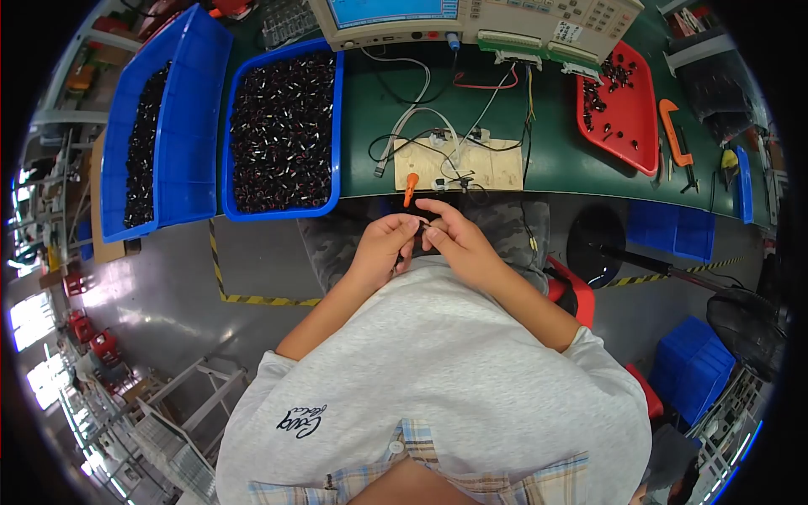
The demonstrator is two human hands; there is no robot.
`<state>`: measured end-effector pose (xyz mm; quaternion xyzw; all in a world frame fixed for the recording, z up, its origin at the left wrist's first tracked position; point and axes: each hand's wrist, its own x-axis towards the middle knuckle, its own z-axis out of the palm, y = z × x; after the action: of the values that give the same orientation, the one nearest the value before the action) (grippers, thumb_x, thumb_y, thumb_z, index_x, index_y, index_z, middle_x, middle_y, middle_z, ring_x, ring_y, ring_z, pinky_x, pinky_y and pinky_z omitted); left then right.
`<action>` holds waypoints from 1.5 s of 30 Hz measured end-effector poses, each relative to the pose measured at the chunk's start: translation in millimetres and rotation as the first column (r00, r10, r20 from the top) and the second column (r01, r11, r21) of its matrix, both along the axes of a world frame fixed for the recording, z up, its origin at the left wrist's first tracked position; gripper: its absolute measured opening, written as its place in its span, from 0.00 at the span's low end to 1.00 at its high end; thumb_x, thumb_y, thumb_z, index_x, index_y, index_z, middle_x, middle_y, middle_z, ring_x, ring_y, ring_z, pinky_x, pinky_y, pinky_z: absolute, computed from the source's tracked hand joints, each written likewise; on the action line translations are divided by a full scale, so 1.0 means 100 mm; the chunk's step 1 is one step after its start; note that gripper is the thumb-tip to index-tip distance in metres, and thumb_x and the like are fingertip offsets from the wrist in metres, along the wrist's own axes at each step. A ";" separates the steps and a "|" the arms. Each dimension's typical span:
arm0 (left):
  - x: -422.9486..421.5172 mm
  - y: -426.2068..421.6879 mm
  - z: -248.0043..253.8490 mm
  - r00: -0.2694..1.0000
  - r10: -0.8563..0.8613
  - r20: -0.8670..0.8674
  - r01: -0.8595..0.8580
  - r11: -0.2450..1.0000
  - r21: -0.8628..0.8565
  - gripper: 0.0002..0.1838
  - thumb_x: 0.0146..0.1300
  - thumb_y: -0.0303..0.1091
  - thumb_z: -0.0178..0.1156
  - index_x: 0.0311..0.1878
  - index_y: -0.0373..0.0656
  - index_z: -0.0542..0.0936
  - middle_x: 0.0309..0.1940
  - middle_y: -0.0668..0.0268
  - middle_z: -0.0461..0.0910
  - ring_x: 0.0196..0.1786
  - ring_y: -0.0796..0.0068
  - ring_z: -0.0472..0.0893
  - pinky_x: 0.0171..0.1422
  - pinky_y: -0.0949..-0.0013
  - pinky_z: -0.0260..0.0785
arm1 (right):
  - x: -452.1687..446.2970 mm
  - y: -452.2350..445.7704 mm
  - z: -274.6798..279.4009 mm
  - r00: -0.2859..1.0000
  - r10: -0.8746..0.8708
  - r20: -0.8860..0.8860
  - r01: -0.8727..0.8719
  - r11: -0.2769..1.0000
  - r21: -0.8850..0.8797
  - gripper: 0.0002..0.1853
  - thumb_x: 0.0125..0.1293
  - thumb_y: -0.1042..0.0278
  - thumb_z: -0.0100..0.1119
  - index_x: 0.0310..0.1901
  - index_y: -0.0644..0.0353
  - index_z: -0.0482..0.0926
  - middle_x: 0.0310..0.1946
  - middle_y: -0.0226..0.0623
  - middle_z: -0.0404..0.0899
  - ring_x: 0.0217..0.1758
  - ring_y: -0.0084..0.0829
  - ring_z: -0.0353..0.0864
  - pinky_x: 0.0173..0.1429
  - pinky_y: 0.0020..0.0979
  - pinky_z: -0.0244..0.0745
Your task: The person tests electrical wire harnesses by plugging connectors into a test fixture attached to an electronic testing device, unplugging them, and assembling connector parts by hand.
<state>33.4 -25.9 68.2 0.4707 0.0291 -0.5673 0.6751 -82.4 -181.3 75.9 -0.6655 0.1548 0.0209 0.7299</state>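
Close in front of my torso, below the bench edge, my left hand (390, 243) and my right hand (455, 236) come together fingertip to fingertip. Between them is a small dark part (422, 225), mostly covered by the fingers and too small to name. Both hands are closed in a pinch on it, with the right index finger lifted. Just beyond the fingers, an orange-handled item (411, 187) sits at the front edge of a wooden board (501, 168) carrying wires and small fixtures.
A blue bin (337, 160) full of small dark components stands left on the green bench (367, 181), beside another blue bin (192, 126). Behind the board is a bench instrument (404, 35) with cables. At right are a red tray (619, 139) and an orange tool (673, 130).
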 end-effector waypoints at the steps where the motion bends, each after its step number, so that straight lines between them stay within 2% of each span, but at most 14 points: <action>1: 0.00 0.00 0.02 0.995 -0.023 0.097 0.017 0.998 0.057 0.12 0.74 0.38 0.62 0.47 0.38 0.83 0.22 0.73 0.75 0.17 0.87 0.66 0.18 0.80 0.56 | 0.00 -0.01 0.05 1.000 0.019 -0.015 -0.020 0.997 -0.070 0.26 0.76 0.70 0.51 0.72 0.62 0.64 0.37 0.38 0.81 0.43 0.29 0.82 0.52 0.31 0.76; 5: 0.03 0.05 -0.03 0.941 -0.117 0.319 0.063 0.982 0.175 0.12 0.73 0.38 0.63 0.46 0.38 0.84 0.22 0.73 0.76 0.18 0.89 0.66 0.19 0.81 0.56 | 0.03 -0.05 0.14 0.994 0.094 -0.063 -0.106 0.971 -0.214 0.26 0.75 0.70 0.51 0.72 0.64 0.65 0.37 0.39 0.82 0.42 0.32 0.83 0.52 0.33 0.77; 8: 0.02 0.05 -0.05 0.925 -0.143 0.353 0.072 0.976 0.208 0.12 0.72 0.39 0.64 0.46 0.38 0.85 0.21 0.73 0.75 0.18 0.89 0.66 0.20 0.81 0.55 | 0.01 -0.07 -0.02 0.991 0.117 -0.069 -0.125 0.984 -0.131 0.25 0.76 0.70 0.51 0.71 0.64 0.67 0.35 0.36 0.82 0.40 0.28 0.82 0.51 0.31 0.77; 11: -0.01 0.05 -0.05 0.914 -0.169 0.368 0.095 0.973 0.211 0.12 0.72 0.39 0.64 0.46 0.39 0.85 0.20 0.73 0.75 0.18 0.89 0.66 0.20 0.80 0.55 | 0.06 -0.16 0.04 0.959 0.175 -0.221 -0.035 0.850 0.525 0.23 0.77 0.69 0.51 0.71 0.63 0.68 0.34 0.31 0.80 0.36 0.21 0.78 0.45 0.25 0.75; 14: -0.02 0.03 -0.10 0.926 -0.151 0.347 0.084 0.976 0.201 0.13 0.74 0.41 0.61 0.46 0.40 0.85 0.20 0.73 0.73 0.17 0.88 0.66 0.19 0.80 0.56 | 0.04 0.00 -0.08 0.991 0.028 -0.131 0.026 0.919 0.392 0.22 0.78 0.67 0.51 0.69 0.62 0.69 0.32 0.26 0.77 0.30 0.13 0.70 0.35 0.18 0.67; 16: -0.06 0.00 -0.10 0.955 -0.103 0.277 0.055 0.983 0.174 0.15 0.76 0.44 0.58 0.47 0.41 0.84 0.19 0.73 0.72 0.16 0.86 0.66 0.19 0.77 0.56 | 0.03 0.05 -0.16 0.980 -0.061 -0.187 0.138 0.892 0.431 0.18 0.78 0.65 0.51 0.65 0.60 0.72 0.30 0.23 0.73 0.25 0.12 0.64 0.28 0.18 0.59; 18: -0.05 0.01 -0.14 0.996 0.024 -0.088 -0.018 0.998 0.064 0.18 0.79 0.47 0.53 0.48 0.42 0.83 0.19 0.72 0.71 0.15 0.82 0.64 0.19 0.75 0.56 | 0.04 0.06 -0.16 0.952 -0.150 -0.267 0.268 0.830 0.490 0.14 0.79 0.62 0.51 0.60 0.57 0.74 0.27 0.21 0.69 0.21 0.11 0.59 0.23 0.18 0.53; 20: 0.00 0.05 -0.27 0.908 0.104 -0.405 -0.099 0.995 0.033 0.20 0.79 0.51 0.48 0.47 0.45 0.82 0.19 0.71 0.70 0.14 0.77 0.63 0.19 0.71 0.56 | 0.05 0.07 -0.10 0.899 -0.229 -0.374 0.414 0.722 0.554 0.11 0.79 0.59 0.50 0.55 0.54 0.75 0.25 0.18 0.65 0.18 0.10 0.55 0.20 0.18 0.48; 21: 0.03 0.07 -0.31 0.861 0.133 -0.491 -0.163 0.986 -0.019 0.16 0.77 0.46 0.50 0.47 0.44 0.82 0.21 0.70 0.72 0.15 0.77 0.64 0.19 0.72 0.56 | 0.05 0.08 -0.11 0.897 -0.255 -0.362 0.426 0.721 0.546 0.11 0.80 0.58 0.50 0.54 0.53 0.74 0.24 0.19 0.64 0.18 0.10 0.54 0.20 0.19 0.48; 26: 0.04 0.12 -0.34 0.819 0.213 -0.534 -0.221 0.974 0.049 0.12 0.68 0.33 0.50 0.47 0.43 0.81 0.32 0.63 0.77 0.19 0.74 0.69 0.21 0.71 0.59 | 0.16 0.08 -0.12 0.879 -0.352 -0.321 0.474 0.720 0.507 0.10 0.80 0.57 0.49 0.53 0.51 0.73 0.22 0.19 0.61 0.16 0.12 0.52 0.18 0.20 0.46; 33: 0.04 0.18 -0.49 0.837 0.137 -0.529 -0.158 0.987 0.006 0.13 0.70 0.28 0.50 0.55 0.45 0.75 0.35 0.64 0.77 0.21 0.75 0.69 0.21 0.70 0.60 | 0.14 0.09 -0.13 0.882 -0.354 -0.310 0.468 0.726 0.504 0.09 0.80 0.58 0.48 0.51 0.53 0.73 0.22 0.18 0.61 0.18 0.11 0.53 0.19 0.20 0.47; 37: 0.06 0.16 -0.39 0.867 0.110 -0.487 -0.136 0.991 -0.019 0.13 0.74 0.31 0.52 0.60 0.45 0.72 0.34 0.65 0.77 0.19 0.76 0.68 0.21 0.71 0.58 | 0.15 0.15 -0.10 0.900 -0.377 -0.219 0.435 0.766 0.473 0.09 0.80 0.60 0.48 0.51 0.54 0.73 0.22 0.18 0.61 0.19 0.10 0.54 0.21 0.19 0.48; 41: 0.06 0.16 -0.43 0.890 0.038 -0.454 -0.073 0.996 -0.059 0.14 0.79 0.39 0.50 0.60 0.45 0.72 0.29 0.69 0.74 0.18 0.78 0.66 0.21 0.71 0.58 | 0.15 0.16 -0.10 0.896 -0.371 -0.243 0.441 0.696 0.566 0.09 0.81 0.59 0.48 0.51 0.53 0.72 0.22 0.20 0.62 0.19 0.11 0.54 0.21 0.19 0.48; 45: 0.08 0.17 -0.37 0.896 0.036 -0.442 -0.067 0.996 -0.054 0.17 0.81 0.49 0.46 0.55 0.45 0.74 0.22 0.71 0.70 0.17 0.79 0.64 0.21 0.72 0.57 | 0.16 0.17 -0.18 0.891 -0.392 -0.229 0.451 0.701 0.553 0.08 0.81 0.59 0.47 0.51 0.52 0.72 0.22 0.21 0.62 0.18 0.12 0.54 0.21 0.20 0.49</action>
<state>41.0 -8.5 31.4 0.3057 0.1743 -0.6417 0.6815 -66.7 -163.9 57.4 -0.3487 0.3225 -0.0681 0.8774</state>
